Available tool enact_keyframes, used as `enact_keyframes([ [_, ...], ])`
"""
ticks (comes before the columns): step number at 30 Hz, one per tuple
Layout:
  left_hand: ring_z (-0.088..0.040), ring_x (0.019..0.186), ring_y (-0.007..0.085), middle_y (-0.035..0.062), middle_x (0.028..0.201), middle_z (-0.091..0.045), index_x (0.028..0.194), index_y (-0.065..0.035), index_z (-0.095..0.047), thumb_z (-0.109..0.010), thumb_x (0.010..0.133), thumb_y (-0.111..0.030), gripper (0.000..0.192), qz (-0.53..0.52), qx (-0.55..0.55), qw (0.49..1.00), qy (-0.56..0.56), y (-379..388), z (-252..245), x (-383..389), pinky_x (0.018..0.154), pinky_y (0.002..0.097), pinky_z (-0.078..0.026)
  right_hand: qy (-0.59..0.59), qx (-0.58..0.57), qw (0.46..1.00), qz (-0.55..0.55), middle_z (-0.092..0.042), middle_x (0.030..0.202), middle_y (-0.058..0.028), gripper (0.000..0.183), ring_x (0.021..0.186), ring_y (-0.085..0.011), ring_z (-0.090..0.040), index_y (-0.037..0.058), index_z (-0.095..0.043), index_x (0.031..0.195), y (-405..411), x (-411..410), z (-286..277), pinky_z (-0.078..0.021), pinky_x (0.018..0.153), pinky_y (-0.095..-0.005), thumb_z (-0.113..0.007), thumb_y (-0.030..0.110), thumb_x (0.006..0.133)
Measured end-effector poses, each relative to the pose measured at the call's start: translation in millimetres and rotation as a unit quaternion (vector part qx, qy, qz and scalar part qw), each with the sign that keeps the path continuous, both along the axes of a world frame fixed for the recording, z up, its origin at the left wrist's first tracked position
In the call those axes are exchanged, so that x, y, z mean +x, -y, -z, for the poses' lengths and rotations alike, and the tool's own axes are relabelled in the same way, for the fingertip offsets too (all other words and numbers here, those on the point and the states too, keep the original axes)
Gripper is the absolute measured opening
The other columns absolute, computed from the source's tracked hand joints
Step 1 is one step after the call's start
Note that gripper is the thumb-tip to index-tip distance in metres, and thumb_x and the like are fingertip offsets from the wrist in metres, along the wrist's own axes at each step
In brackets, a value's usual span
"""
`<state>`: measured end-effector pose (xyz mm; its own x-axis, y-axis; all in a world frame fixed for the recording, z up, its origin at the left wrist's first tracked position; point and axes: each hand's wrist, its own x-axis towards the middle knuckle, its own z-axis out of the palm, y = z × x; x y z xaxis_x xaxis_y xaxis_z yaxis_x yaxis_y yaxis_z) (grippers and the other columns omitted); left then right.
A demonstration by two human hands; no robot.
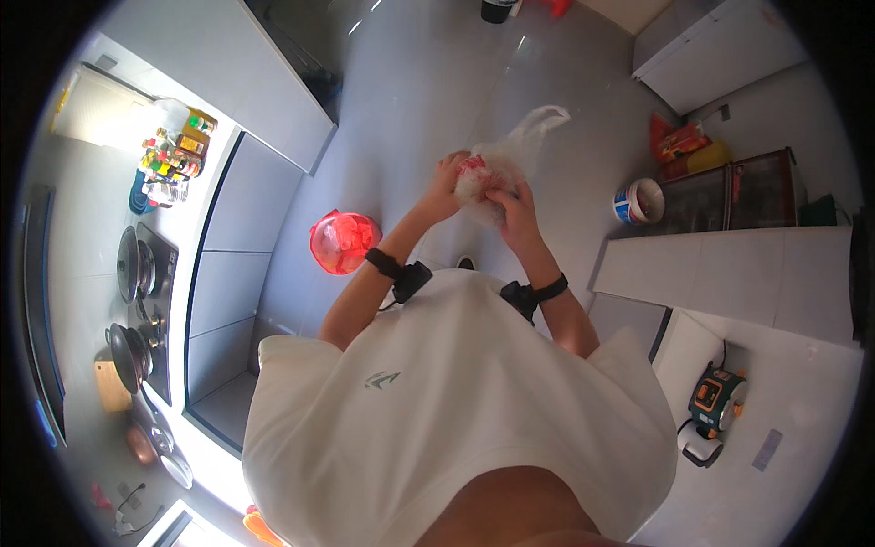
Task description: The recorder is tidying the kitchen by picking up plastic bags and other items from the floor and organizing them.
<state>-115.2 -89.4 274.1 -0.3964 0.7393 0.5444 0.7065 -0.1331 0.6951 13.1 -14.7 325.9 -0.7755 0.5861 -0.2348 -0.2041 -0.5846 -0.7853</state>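
Observation:
Out in front of my chest, both hands hold a crumpled translucent plastic bag (489,174) with red printing on it. My left hand (446,188) grips its left side, fingers curled over the printed part. On the right side, my right hand (514,205) pinches the bag with the thumb laid across its front. One loop handle of the bag sticks out loosely, up and to the right. What the bag contains, if anything, I cannot tell. Each wrist wears a black strap with a small black device.
A red plastic-lined bin (344,241) stands on the tiled floor to the left. Beyond it runs a counter with a gas stove (154,308), pans and several bottles (174,161). On the right are a white bucket (639,202), a dark glass-door cabinet (728,195) and a green-orange appliance (714,400).

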Motion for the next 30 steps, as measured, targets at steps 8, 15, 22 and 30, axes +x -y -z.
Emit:
enact_keyframes([
  [8,-0.029,0.108,0.0403,0.0193,0.122,-0.025,0.12,-0.0083,-0.023,-0.072,0.052,-0.03,0.087,-0.009,-0.232,0.972,-0.029,47,-54,8,0.089,0.0442,-0.025,0.203,0.534,0.821,-0.005,-0.056,0.071,-0.0118,0.021,0.063,-0.0213,-0.054,0.0043,-0.055,0.083,-30,-7,56,-0.0432,0.055,-0.0285,-0.047,0.001,0.063],
  [15,-0.026,0.111,0.037,0.0194,0.124,-0.021,0.12,-0.0102,-0.026,-0.073,0.047,-0.035,0.091,-0.012,-0.152,0.987,-0.058,44,-93,13,0.091,0.0434,-0.024,0.238,0.69,0.651,-0.21,-0.056,0.069,-0.0072,0.009,0.063,-0.0256,-0.053,0.008,-0.053,0.071,-20,-12,24,-0.0433,0.055,-0.0327,-0.053,0.008,0.061],
  [22,-0.042,0.1,0.0319,0.0143,0.116,-0.037,0.108,-0.0132,-0.04,-0.074,0.046,-0.031,0.074,0.049,0.008,0.983,0.179,28,-58,30,0.089,0.0402,-0.028,0.023,0.398,0.904,-0.155,-0.054,0.075,-0.0063,0.015,0.065,-0.0156,-0.053,0.0049,-0.052,0.082,1,-30,15,-0.0432,0.057,-0.0263,-0.048,0.009,0.068],
  [30,-0.044,0.101,0.0265,0.0045,0.104,-0.049,0.08,-0.0153,-0.056,-0.072,0.049,-0.029,0.037,-0.11,0.079,0.991,-0.02,9,-81,41,0.089,0.049,-0.023,-0.159,-0.067,0.974,-0.148,-0.052,0.085,-0.0045,0.03,0.081,-0.0138,-0.05,0.0041,-0.05,0.086,7,-32,-10,-0.0417,0.07,-0.0254,-0.031,0.026,0.081],
])
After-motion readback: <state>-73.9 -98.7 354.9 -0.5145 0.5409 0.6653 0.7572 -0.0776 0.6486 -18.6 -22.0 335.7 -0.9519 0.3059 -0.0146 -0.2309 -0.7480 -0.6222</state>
